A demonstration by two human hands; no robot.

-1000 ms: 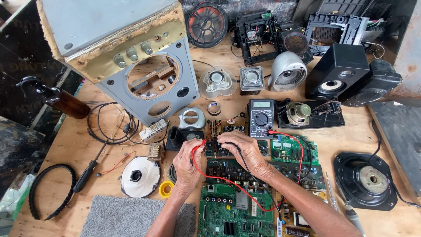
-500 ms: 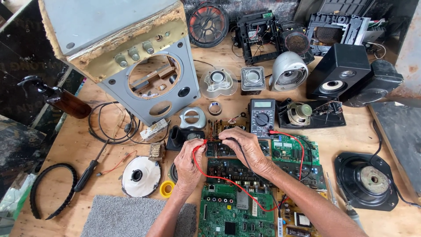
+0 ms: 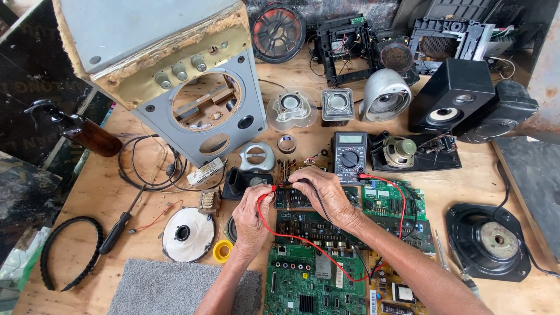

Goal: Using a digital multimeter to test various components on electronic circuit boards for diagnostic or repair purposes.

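Left hand [image 3: 252,217] pinches the red probe [image 3: 267,191], right hand [image 3: 324,192] grips the black one on a stiff, fragile circuit board [image 3: 291,199] mid-desk, best held by its edges.

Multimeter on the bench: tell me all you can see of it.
The multimeter is a dark handheld unit lying flat, face up, on the wooden table, with a pale display above a round dial. A red lead leaves its lower right edge; a black lead runs under the right hand. A green board lies beside it.
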